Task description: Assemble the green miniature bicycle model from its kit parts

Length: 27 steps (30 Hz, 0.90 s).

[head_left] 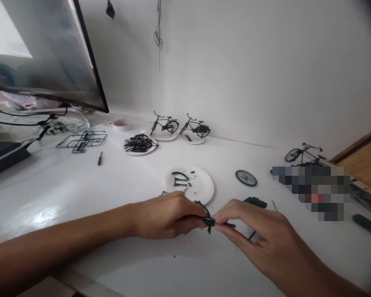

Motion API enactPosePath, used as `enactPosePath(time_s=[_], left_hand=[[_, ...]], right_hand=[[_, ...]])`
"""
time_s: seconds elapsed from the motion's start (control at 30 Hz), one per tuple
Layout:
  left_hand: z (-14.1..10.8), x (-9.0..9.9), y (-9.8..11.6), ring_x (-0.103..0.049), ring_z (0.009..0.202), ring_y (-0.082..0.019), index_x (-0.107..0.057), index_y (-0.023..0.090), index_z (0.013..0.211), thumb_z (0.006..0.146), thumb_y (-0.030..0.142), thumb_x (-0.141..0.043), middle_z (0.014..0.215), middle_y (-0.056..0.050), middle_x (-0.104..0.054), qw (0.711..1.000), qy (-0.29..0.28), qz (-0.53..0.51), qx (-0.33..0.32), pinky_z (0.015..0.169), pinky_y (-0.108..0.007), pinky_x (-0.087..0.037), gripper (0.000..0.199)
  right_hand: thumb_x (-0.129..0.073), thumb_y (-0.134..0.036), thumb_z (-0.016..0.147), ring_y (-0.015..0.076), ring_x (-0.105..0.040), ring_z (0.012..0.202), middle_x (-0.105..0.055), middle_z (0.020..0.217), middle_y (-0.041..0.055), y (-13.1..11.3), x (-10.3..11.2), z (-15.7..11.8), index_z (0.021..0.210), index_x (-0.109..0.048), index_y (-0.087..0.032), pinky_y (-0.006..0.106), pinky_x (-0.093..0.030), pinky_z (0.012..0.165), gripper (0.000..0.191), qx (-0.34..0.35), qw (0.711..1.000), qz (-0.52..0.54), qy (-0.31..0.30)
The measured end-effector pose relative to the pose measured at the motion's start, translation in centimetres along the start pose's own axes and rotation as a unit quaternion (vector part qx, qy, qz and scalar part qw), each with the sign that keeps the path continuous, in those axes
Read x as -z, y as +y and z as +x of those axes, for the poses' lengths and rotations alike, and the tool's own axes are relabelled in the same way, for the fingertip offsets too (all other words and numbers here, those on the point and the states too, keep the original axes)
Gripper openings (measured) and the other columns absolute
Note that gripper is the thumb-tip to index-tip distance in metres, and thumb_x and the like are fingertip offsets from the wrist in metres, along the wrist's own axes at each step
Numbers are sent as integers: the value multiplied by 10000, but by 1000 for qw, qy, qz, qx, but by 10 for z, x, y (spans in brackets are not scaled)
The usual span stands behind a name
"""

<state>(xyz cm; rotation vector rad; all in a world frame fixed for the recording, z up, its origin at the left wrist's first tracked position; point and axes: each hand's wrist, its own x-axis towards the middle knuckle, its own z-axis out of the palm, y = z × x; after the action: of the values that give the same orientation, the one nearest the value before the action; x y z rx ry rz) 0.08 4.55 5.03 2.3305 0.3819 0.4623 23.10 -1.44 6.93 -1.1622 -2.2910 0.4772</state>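
Note:
Between my two hands is a small dark green bicycle part [209, 222] with a curved piece rising from it. My left hand [170, 214] pinches its left side between thumb and fingers. On its right side the thumb and index finger of my right hand [253, 231] are closed. Just beyond my hands lies a white paper plate [204, 185] holding green curved and straight pieces. A green-rimmed wheel [246, 177] lies to the right of the plate. Another green piece [256, 202] is partly behind my right hand.
Two assembled model bicycles [165, 124] stand on plates by the wall. A plate of black parts [139, 144], green part frames [85, 140] and a small screwdriver [100, 159] lie left. A monitor [49, 53] stands back left; another model bicycle [306, 156] is at the right.

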Motion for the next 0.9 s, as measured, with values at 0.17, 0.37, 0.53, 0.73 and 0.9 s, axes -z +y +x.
enactPosePath(time_s=[0.17, 0.37, 0.53, 0.73, 0.9], left_hand=[[-21, 35, -18, -481, 574, -85, -612, 131, 814, 1000, 260, -451, 668, -6, -579, 993, 93, -14, 66, 560, -198, -374, 278], [-36, 65, -51, -455, 565, -92, -650, 108, 776, 981, 363, -491, 665, -33, -615, 948, 279, 2, 150, 533, -218, -335, 364], [-34, 58, -51, -386, 529, -74, -637, 116, 700, 980, 391, -481, 660, -25, -600, 952, 259, -5, 165, 515, -226, -298, 423], [-33, 57, -49, -295, 496, -72, -637, 127, 680, 977, 383, -485, 554, 28, -456, 947, 270, -2, 175, 500, -239, -259, 421], [-34, 57, -53, -326, 513, -76, -631, 127, 650, 970, 377, -493, 598, 6, -511, 945, 278, -4, 172, 515, -248, -276, 428]], right_hand=[[-653, -358, 887, 151, -686, 940, -729, 1021, -29, -2, 13, 39, 1062, -643, -312, 242, -532, 800, 180, -52, 998, -46, -4], [-634, -246, 891, 166, -687, 877, -737, 1021, -1, 27, -2, 76, 1025, -672, -246, 289, -536, 752, 139, -35, 992, -105, -52], [-592, -131, 907, 174, -664, 889, -718, 1003, 32, 27, -24, 90, 977, -673, -189, 314, -507, 799, 122, 60, 987, -123, -85], [-566, -154, 934, 165, -644, 824, -702, 936, 29, 24, -40, 100, 940, -669, -177, 310, -499, 743, 106, 82, 984, -138, -82], [-547, -139, 930, 192, -655, 830, -719, 931, 36, 41, -48, 115, 942, -679, -179, 336, -503, 747, 138, 68, 983, -151, -75]])
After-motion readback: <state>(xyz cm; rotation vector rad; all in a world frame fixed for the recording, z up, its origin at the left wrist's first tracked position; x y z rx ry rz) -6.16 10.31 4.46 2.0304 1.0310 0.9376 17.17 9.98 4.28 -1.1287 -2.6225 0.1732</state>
